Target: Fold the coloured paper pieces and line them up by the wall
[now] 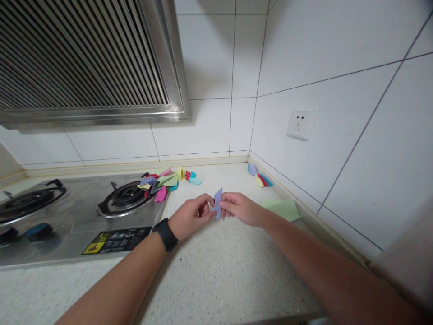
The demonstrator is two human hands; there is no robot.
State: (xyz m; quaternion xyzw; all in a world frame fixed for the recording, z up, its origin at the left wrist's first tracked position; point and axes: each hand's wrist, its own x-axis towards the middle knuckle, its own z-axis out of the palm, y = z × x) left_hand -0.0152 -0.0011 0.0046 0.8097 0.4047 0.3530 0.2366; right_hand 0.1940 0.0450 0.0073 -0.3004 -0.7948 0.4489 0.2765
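A small folded piece of purple paper [218,201] is held upright just above the speckled countertop [216,275]. My left hand [192,214], with a black watch on its wrist, pinches its left edge between thumb and fingers. From the other side my right hand [241,207] grips the same paper, thumb in front. Beyond the left hand lies a pile of colourful folded papers [167,179], partly on the stove. Past the right hand, some folded papers [260,176] rest by the wall. Light green paper sheets [282,209] lie behind the right forearm, which partly covers them.
At the left is a steel gas stove [77,225] with two burners and knobs. A range hood [91,58] hangs low above it. White tiled walls meet in the corner behind the counter, and a power socket [302,123] is on the right wall.
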